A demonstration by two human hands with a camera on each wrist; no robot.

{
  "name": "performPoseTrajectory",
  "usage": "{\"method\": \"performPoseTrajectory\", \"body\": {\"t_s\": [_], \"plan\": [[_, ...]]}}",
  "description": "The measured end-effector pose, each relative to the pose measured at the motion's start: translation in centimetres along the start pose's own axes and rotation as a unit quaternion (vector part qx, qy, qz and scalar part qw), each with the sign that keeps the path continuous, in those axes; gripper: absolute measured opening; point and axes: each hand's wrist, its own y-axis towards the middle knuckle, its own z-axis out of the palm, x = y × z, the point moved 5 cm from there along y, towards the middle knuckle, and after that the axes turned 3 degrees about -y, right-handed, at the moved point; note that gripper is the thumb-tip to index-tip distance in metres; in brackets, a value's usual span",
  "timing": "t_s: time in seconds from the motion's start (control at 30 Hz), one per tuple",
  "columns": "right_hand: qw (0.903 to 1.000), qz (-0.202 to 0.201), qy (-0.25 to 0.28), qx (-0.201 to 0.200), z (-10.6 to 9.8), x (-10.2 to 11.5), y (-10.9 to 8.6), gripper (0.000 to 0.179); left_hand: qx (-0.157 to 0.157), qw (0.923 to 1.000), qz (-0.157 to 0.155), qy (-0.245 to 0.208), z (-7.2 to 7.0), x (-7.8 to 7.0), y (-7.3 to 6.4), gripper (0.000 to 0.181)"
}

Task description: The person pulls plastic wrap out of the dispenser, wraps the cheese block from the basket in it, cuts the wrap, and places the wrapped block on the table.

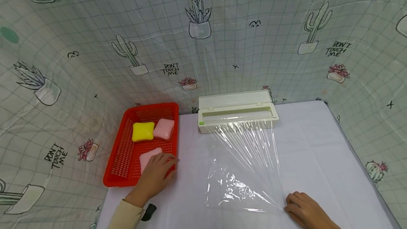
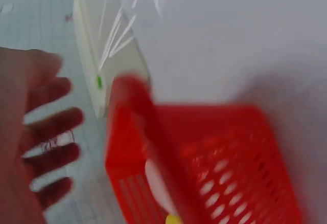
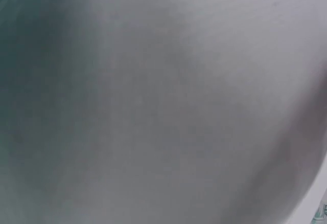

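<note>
My left hand (image 1: 156,174) is over the front right part of a red plastic basket (image 1: 109,165), its fingers loosely spread with nothing between them. Partly behind that hand, a pink soap bar (image 1: 147,158) lies in the basket. In the left wrist view the fingers (image 2: 53,127) appear beside the basket's rim. Clear plastic wrap (image 1: 243,176) stretches over the table from a white dispenser box (image 1: 238,124) with a raised lid. The right hand (image 1: 303,207) pinches the wrap's near right corner, and creases fan from the box. The right wrist view is blurred.
Farther back in the basket lie a yellow soap bar (image 1: 143,131) and another pink soap bar (image 1: 163,129). A small black object (image 1: 148,212) rests by the left sleeve. Patterned cloth (image 1: 222,56) rises behind the white table (image 1: 314,140) and along its sides.
</note>
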Motion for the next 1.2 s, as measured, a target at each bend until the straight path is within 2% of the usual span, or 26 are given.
{"method": "performPoseTrajectory", "body": {"t_s": [0.2,0.33,0.47,0.57,0.7,0.87,0.97,1.1,1.2], "plan": [[0.9999,-0.005,0.003,-0.008,0.0,-0.1,0.0,0.061,0.029,0.9989,-0.034,0.01,-1.4,3.7,0.8,0.049],[1.0,-0.007,-0.001,-0.005,0.1,-0.2,0.0,0.062,0.057,0.9963,-0.062,0.019,-1.4,5.8,0.9,0.056],[1.0,-0.008,0.0,-0.006,0.1,-0.1,0.1,0.062,0.085,0.9927,-0.085,0.005,-1.4,7.3,0.9,0.064],[0.9999,-0.009,0.001,-0.008,0.2,-0.1,0.1,0.062,0.11,0.9889,-0.1,-0.005,-1.1,8.3,1.1,0.071],[0.9999,-0.009,0.004,-0.004,0.3,-0.1,0.0,0.064,0.146,0.9836,-0.106,0.003,-0.7,9.5,1.5,0.076],[0.9999,-0.006,0.003,0.011,0.3,-0.2,0.0,0.065,0.17,0.9787,-0.115,0.012,-0.8,10.6,1.9,0.076],[0.9997,-0.003,0.006,0.022,0.4,-0.2,0.0,0.066,0.189,0.9719,-0.14,-0.011,-0.7,11.3,2.0,0.077],[0.9996,-0.006,0.009,0.025,0.5,-0.1,0.0,0.066,0.219,0.9592,-0.173,-0.043,-0.4,12.1,2.0,0.081],[0.9996,-0.01,0.014,0.023,0.5,-0.2,0.1,0.065,0.232,0.9548,-0.181,-0.042,-0.1,12.5,2.1,0.083]]}}
